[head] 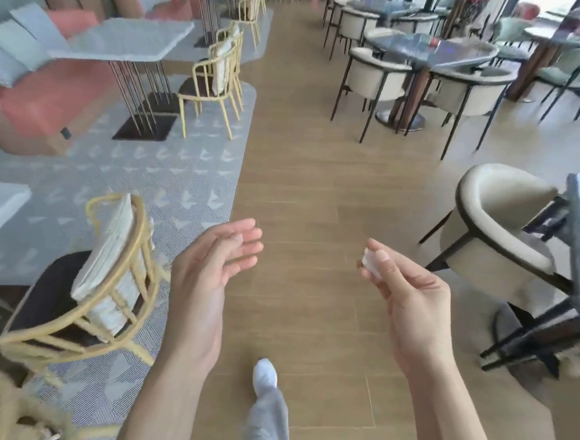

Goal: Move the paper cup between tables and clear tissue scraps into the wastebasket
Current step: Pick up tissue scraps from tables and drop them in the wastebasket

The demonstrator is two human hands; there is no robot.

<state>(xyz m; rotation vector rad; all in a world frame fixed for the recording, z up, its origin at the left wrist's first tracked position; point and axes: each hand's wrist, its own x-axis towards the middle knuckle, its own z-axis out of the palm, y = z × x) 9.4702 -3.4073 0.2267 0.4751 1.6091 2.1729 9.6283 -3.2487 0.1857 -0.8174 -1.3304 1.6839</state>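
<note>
Head view shows both your forearms raised over the wooden floor [320, 160]: your left hand [210, 262] is loose, fingers relaxed, holding nothing, while your right hand [410, 290] pinches a white tissue scrap [372, 261] at its fingertips.

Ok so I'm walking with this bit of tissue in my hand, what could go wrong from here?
The tissue scrap sits only in the fingertips of your right hand, so it could slip onto the wood floor. No wastebasket is in view, and the yellow chair stands close on your left, a possible snag.
</note>
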